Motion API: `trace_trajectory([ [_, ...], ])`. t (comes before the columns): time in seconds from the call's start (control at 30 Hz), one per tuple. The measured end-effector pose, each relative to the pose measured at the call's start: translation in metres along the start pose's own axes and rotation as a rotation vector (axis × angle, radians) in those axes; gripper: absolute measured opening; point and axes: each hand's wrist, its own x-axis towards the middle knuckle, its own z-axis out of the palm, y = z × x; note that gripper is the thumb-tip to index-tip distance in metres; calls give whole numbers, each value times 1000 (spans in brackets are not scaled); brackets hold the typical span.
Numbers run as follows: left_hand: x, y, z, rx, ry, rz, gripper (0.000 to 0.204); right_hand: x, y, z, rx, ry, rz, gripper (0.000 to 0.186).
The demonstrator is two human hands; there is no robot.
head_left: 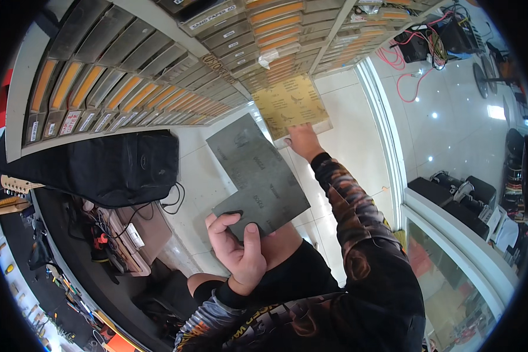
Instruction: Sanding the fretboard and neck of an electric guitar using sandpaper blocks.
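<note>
Left hand point(240, 252): fingers gripping two grey sheets point(261, 176), centre. Right hand point(304, 142): touching one yellow sheet point(288, 104), upper centre; finger closure indeterminable.

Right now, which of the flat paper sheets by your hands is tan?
The tan rectangular paper sheet at the right hand; its colour sets it apart from the dark grey paper sheets in the left hand.

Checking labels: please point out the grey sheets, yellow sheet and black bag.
Grey sheets point(261, 176): head view, on the printed face.
Yellow sheet point(290, 105): head view, on the printed face.
Black bag point(114, 165): head view, on the broad side.
</note>
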Motion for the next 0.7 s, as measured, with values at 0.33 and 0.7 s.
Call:
trace_trajectory([
  [0.33,5,10,5,-272,97,-146,36,30,10,-6,46,-189,-293,45],
  [0.7,6,12,3,-241,130,-166,35,24,8,-35,291,-165,-217,43],
])
